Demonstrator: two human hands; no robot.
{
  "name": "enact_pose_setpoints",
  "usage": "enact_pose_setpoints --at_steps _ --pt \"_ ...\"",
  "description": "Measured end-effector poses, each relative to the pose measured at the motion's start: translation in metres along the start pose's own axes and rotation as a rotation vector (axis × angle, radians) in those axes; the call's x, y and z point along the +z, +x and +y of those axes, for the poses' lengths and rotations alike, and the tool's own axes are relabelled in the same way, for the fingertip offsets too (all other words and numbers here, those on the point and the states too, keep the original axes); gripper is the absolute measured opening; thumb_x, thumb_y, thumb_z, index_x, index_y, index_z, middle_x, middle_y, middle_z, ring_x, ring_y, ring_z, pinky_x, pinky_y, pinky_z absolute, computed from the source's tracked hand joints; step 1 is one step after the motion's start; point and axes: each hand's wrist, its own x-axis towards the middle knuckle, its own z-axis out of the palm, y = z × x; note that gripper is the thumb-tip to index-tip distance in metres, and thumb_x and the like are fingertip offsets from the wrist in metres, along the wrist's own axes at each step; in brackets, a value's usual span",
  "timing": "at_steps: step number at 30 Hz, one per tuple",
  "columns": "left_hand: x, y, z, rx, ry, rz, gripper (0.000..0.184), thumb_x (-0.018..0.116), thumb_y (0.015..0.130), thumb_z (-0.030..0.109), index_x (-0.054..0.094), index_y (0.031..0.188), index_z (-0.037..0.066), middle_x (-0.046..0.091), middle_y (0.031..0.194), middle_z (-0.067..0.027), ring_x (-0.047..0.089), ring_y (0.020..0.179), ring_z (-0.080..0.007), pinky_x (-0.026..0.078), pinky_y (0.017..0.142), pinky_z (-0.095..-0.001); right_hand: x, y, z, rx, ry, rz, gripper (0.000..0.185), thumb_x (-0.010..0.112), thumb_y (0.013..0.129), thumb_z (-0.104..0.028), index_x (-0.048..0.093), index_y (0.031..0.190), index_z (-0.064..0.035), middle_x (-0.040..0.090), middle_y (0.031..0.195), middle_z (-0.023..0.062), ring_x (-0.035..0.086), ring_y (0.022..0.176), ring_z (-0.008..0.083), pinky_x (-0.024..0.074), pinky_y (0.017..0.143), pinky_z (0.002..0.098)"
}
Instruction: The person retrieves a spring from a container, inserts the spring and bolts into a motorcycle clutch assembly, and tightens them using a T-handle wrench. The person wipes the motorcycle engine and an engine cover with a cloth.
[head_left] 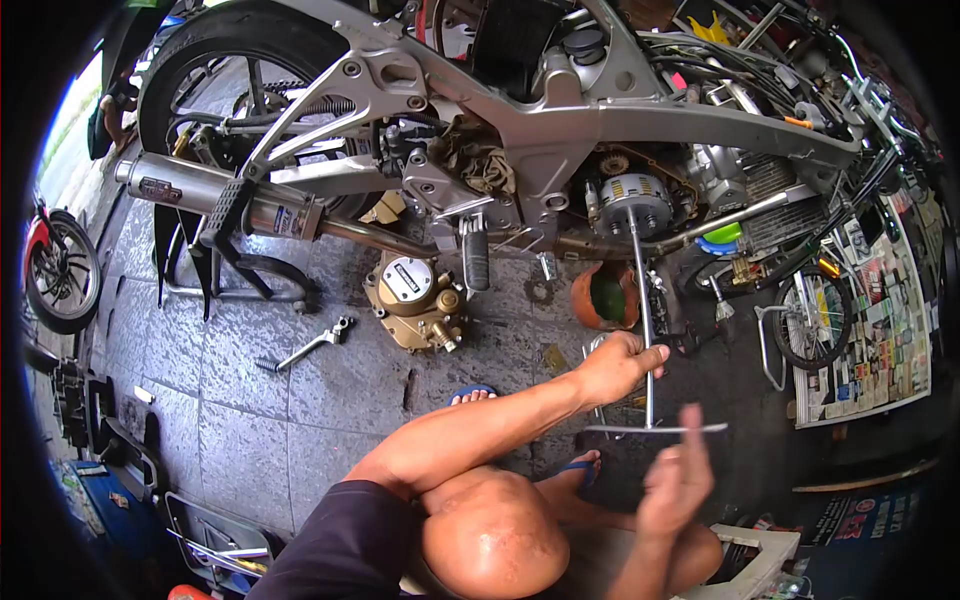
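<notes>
My left hand [622,368] is closed around the shaft of a T-handle wrench [647,330]. The wrench's far end meets the round silver clutch [632,205] in the motorcycle's opened engine, and its crossbar lies towards me. At the right part of that crossbar is my right hand [677,483], blurred by motion. One of its fingers is stretched out across the bar, and nothing is gripped in it. Below the engine stands an orange-brown pot [606,296] with a green inside. A gold engine cover [415,300] lies on the floor left of it.
The motorcycle frame [560,125] spans the top, with its exhaust silencer [210,200] at left. A kick-start lever [308,345] lies on the tiled floor. At right is a sticker-covered board [870,320]. A tool tray [215,540] sits lower left.
</notes>
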Motion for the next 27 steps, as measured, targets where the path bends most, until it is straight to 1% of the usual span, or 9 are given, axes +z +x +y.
enact_pose_setpoints --at_steps 5,10,11,12,15,18,21,25,27 --pt "0.004 0.013 0.003 -0.023 -0.128 -0.055 0.041 0.054 0.097 0.038 0.062 0.072 0.006 0.043 0.051 0.0039 0.034 0.043 -0.0066 0.023 0.042 -0.027 0.023 -0.021 0.057 0.212 -0.097 -0.333 0.047 0.049 0.081 0.002 0.054 0.128 0.0068 0.06 0.07 0.0056 0.052 0.058 0.0111 0.0462 0.055 0.027" --pt "-0.003 0.012 -0.005 0.028 0.044 0.066 0.041 0.055 0.096 0.037 0.062 0.071 0.006 0.046 0.055 0.0022 0.039 0.049 -0.0072 0.031 0.047 -0.0268 -0.003 0.007 0.014 0.031 -0.02 0.023 0.051 0.039 0.084 -0.005 0.05 0.133 0.0046 0.038 0.057 -0.0054 0.033 0.047 0.0027 0.0298 0.043 0.0216" --pt "-0.002 0.01 -0.002 0.033 0.045 0.058 0.041 0.055 0.096 0.037 0.062 0.071 0.006 0.046 0.055 0.0022 0.039 0.049 -0.0072 0.031 0.047 -0.0268 -0.012 0.011 0.033 0.147 0.105 0.027 0.049 0.041 0.086 -0.004 0.05 0.133 0.0064 0.046 0.06 -0.0033 0.039 0.05 0.0034 0.0346 0.046 0.0211" --pt "-0.001 0.01 0.0 0.017 -0.007 0.056 0.041 0.055 0.096 0.037 0.062 0.071 0.006 0.046 0.055 0.0026 0.039 0.049 -0.007 0.03 0.046 -0.0268 -0.009 0.009 0.079 -0.119 -0.175 0.064 0.046 0.042 0.086 -0.005 0.053 0.13 0.0056 0.053 0.063 0.0001 0.048 0.053 0.0079 0.0408 0.051 0.0245" --pt "0.0 0.015 0.003 0.006 -0.076 0.044 0.04 0.055 0.096 0.038 0.062 0.072 0.006 0.045 0.054 0.0035 0.037 0.047 -0.0064 0.028 0.045 -0.0262 0.031 -0.013 0.08 0.145 -0.205 -0.118 0.039 0.044 0.095 -0.024 0.063 0.109 0.0071 0.056 0.059 0.0049 0.054 0.054 0.0123 0.0443 0.054 0.0273" --pt "0.006 0.007 -0.003 -0.037 -0.163 -0.141 0.041 0.056 0.095 0.04 0.064 0.075 0.005 0.044 0.052 0.0044 0.036 0.047 -0.0058 0.027 0.044 -0.0264 0.047 -0.002 0.042 0.388 -0.012 -0.056 0.066 0.037 0.1 -0.05 0.07 0.092 0.0063 0.051 0.05 0.0039 0.049 0.047 0.0106 0.0366 0.046 0.0253" --pt "0.004 0.003 -0.015 -0.112 -0.062 -0.306 0.042 0.057 0.094 0.042 0.068 0.081 0.004 0.045 0.052 0.004 0.036 0.048 -0.006 0.028 0.046 -0.0263 0.048 -0.007 0.025 0.454 0.377 -0.168 0.072 0.034 0.099 -0.055 0.069 0.095 0.0078 0.049 0.05 0.002 0.046 0.046 0.008 0.0329 0.044 0.0226" --pt "-0.002 -0.005 -0.014 -0.075 0.015 -0.255 0.042 0.057 0.095 0.042 0.068 0.08 0.004 0.045 0.051 0.0034 0.036 0.048 -0.0056 0.028 0.046 -0.0259 0.022 0.003 0.015 0.269 0.351 -0.024 0.091 0.016 0.095 -0.067 0.063 0.113 0.0092 0.042 0.05 -0.0017 0.035 0.043 0.007 0.0237 0.041 0.0193" --pt "-0.002 -0.004 -0.009 -0.091 -0.105 -0.32 0.042 0.056 0.095 0.042 0.067 0.081 0.004 0.044 0.051 0.0034 0.036 0.048 -0.0054 0.028 0.046 -0.0255 0.005 0.005 0.026 0.203 0.388 -0.011 0.066 0.031 0.1 -0.048 0.06 0.119 0.0075 0.041 0.05 -0.0022 0.036 0.044 0.0058 0.025 0.041 0.02"
